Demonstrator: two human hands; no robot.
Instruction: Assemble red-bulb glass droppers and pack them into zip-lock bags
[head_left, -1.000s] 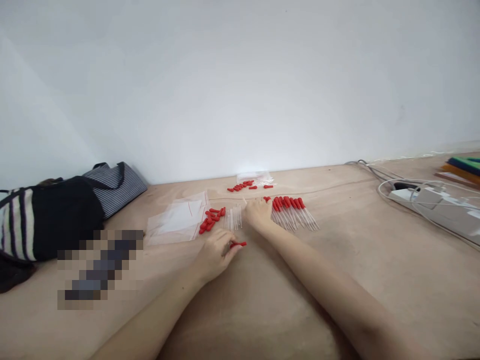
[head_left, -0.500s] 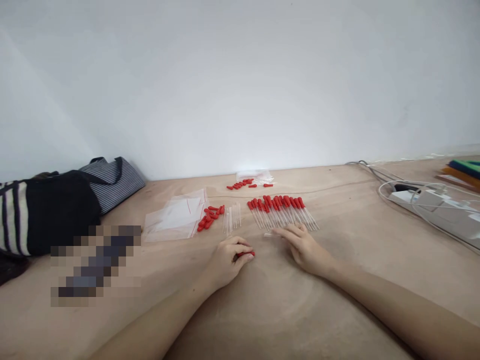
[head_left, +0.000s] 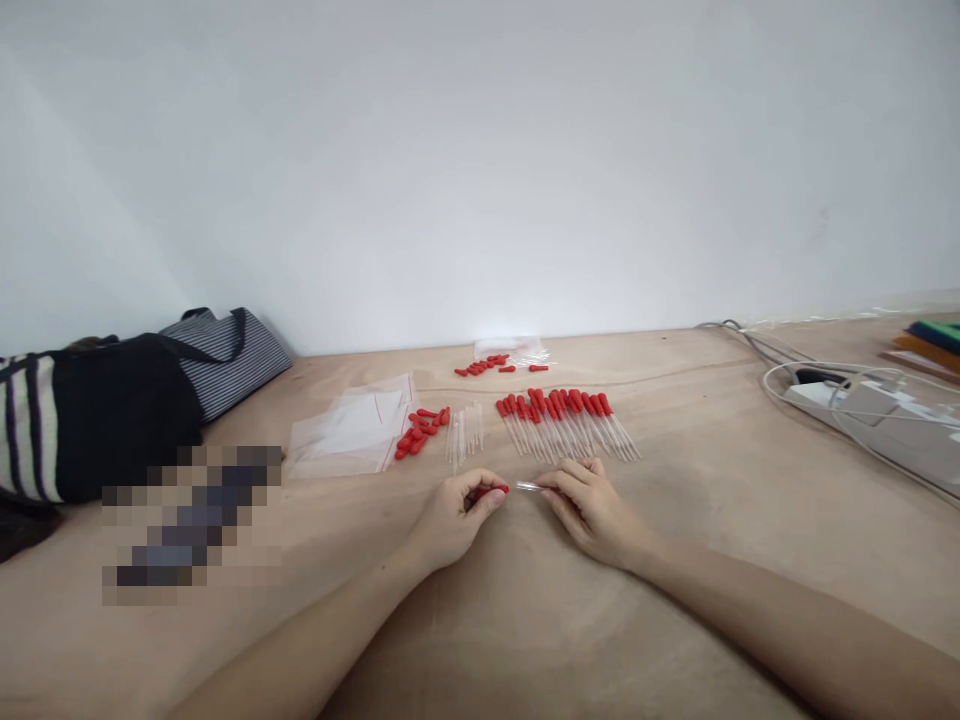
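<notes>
My left hand point(head_left: 463, 515) is closed on a red rubber dropper bulb point(head_left: 491, 492), its open end pointing right. Between the fingers of my right hand point(head_left: 589, 505) is a clear glass dropper tube point(head_left: 528, 486), its end a short gap away from the bulb. Just beyond my right hand lies a row of droppers point(head_left: 559, 415), red bulbs fitted on clear tubes. Beyond my left hand are a pile of loose red bulbs point(head_left: 421, 432) and several bare tubes point(head_left: 466, 430). My right palm hides the rest of the held tube.
Clear zip bags point(head_left: 349, 430) lie left of the loose bulbs. Near the wall are more red bulbs point(head_left: 484, 366) and another bag point(head_left: 510, 348). A black bag point(head_left: 124, 420) stands at left; a power strip with cables point(head_left: 862, 415) is at right.
My right hand has drawn nearer and turned the glass tube toward the red bulb, its fingers now pinched. My left hand has shifted slightly, still holding the bulb.
</notes>
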